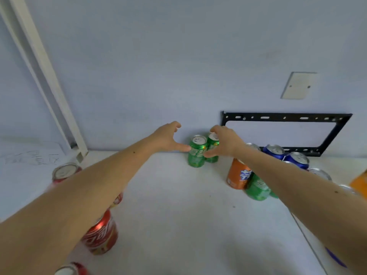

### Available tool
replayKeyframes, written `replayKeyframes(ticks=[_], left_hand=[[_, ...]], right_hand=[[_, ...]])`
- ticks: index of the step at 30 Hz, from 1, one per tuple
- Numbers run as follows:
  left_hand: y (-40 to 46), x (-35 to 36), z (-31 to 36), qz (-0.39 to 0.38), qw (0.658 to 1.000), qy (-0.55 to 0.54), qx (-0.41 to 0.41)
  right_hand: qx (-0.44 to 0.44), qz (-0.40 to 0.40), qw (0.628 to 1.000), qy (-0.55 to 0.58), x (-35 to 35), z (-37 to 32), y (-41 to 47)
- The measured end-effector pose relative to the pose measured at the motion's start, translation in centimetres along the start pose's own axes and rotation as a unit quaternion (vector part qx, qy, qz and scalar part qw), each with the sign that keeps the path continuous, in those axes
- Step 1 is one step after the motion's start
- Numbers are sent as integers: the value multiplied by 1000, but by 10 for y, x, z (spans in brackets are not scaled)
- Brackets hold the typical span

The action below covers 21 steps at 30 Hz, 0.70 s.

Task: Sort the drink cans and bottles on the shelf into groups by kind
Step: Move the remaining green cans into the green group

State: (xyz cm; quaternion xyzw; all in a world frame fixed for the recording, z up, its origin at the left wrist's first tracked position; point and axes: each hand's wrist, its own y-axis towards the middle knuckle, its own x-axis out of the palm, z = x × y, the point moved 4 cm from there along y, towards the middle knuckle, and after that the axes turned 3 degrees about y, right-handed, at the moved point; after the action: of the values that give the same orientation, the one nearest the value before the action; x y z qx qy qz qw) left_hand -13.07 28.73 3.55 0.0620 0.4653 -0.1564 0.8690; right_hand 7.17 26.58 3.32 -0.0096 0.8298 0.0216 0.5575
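Glossy red aluminium cans (100, 234) stand near the front left of the smooth white shelf (178, 215). Farther back, at the wall, the left hand (167, 138) is spread open, thumb touching the nearer cylindrical green can (196, 151). The right hand (224, 141) wraps loosely around the second green can (212, 148), which touches the first.

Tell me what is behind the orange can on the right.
Behind the orange can, silver-topped blue cans stand near the wall, in front of a black metal bracket. The right forearm crosses there and covers part of the group, so a count is not possible.
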Motion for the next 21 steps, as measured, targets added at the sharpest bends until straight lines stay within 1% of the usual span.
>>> replayKeyframes(ticks=[4, 8, 10, 12, 15, 18, 21], left_hand=[[35, 53, 12, -22, 1000, -16, -5], [58, 85, 12, 8, 999, -23, -23], [64, 93, 11, 31, 998, -42, -24], [67, 96, 9, 59, 997, -47, -24], [63, 93, 7, 91, 994, -55, -35], [49, 83, 4, 96, 991, -69, -53], [21, 68, 0, 92, 991, -77, -57]], right_hand=[[-26, -55, 994, -89, -1, 27, 37], [-59, -117, 982, -137, 9, 33, 65], [-87, -134, 975, -152, 18, 34, 72], [-106, -131, 973, -158, 23, 35, 77], [-112, -111, 977, -142, 21, 37, 79], [-101, -105, 984, -106, 13, 37, 70], [-91, -80, 990, -75, 0, 27, 50]])
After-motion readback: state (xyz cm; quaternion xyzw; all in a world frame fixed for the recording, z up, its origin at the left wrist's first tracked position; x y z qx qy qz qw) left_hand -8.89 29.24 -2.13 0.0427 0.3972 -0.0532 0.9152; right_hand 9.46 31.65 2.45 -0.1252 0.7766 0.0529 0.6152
